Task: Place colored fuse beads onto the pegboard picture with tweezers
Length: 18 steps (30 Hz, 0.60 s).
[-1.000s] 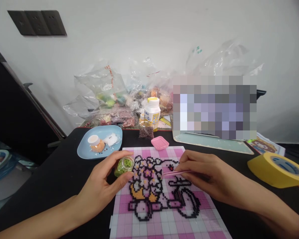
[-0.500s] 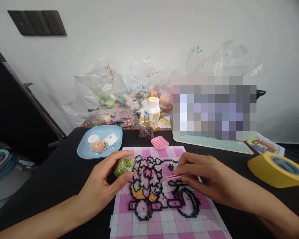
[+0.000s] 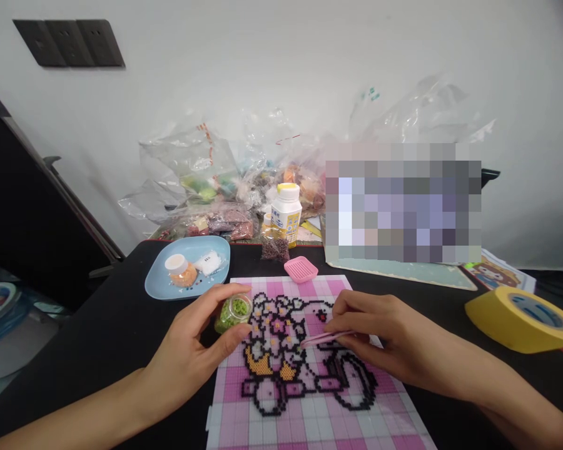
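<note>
My left hand is wrapped round a small clear jar of green beads, its open mouth tilted toward me. Between the thumb and fingers of my right hand are pink tweezers. Their tips point left, over or on the bead pattern; whether they pinch a bead is too small to tell. Below both hands lies a pink-and-white checked pegboard. On it, black beads outline a flower-laden cart shape with wheels, and orange beads fill part of it.
A blue plate with a lidded jar of orange beads stands at left. Behind the board are a pink ridged tray, a white bottle and bagged beads. Yellow tape lies at right.
The tweezers and my right hand have shifted slightly left and down over the pattern. My left hand keeps the jar in nearly the same place.
</note>
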Available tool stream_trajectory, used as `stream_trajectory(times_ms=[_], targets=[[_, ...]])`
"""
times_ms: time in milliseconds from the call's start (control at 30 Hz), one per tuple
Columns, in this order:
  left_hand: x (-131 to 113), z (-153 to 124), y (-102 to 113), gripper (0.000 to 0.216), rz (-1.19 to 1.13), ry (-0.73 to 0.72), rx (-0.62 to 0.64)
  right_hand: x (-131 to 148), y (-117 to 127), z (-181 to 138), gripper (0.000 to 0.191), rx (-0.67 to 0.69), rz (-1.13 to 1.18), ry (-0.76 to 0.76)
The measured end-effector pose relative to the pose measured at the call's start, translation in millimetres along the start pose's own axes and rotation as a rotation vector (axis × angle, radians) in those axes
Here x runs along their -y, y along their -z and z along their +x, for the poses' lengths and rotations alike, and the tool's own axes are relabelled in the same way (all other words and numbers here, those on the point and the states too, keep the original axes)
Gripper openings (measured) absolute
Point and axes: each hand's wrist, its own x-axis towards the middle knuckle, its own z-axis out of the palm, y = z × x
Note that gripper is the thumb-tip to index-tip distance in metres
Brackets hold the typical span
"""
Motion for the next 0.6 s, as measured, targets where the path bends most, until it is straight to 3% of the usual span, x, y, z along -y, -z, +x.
stream_trajectory(times_ms=[600], targets=[[-1.2, -1.4, -1.6, 0.031, -0.033, 0.027, -0.030, -1.4, -0.8, 0.4, 0.022, 0.044, 0.051, -0.035]])
